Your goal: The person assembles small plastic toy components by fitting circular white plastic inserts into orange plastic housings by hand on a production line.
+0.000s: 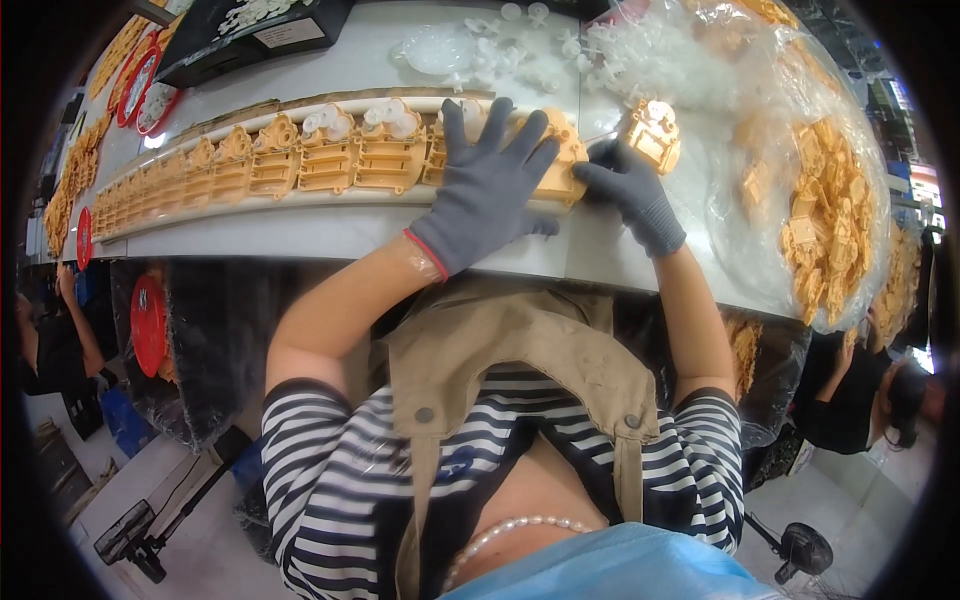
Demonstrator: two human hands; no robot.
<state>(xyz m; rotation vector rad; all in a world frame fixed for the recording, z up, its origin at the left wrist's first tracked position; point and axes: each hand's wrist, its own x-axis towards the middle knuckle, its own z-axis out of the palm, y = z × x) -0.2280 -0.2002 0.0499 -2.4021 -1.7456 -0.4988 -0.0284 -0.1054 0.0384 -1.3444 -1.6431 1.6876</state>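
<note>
A long row of orange molded plastic parts [390, 160] lies in a pale rail [270, 203] across the table. Some parts near my left hand carry white plastic pieces [395, 117]. My left hand [485, 185], in a grey glove, lies over the row with its fingers spread. At the row's right end, the thumb and fingertips of my gloved right hand [637, 195] are bent together against the end orange part [562, 165]. A thin rod shows by these fingers; whatever they grip is hidden. Just beyond them is a separate orange part [654, 135] with a white piece on it.
Loose white plastic pieces [500, 45] are scattered at the back. A clear bag [735, 190] with many orange parts [830, 210] lies at the right. A black bin [255, 40] of white pieces stands back left, near red round trays [140, 88]. Other people [868, 395] sit at both sides.
</note>
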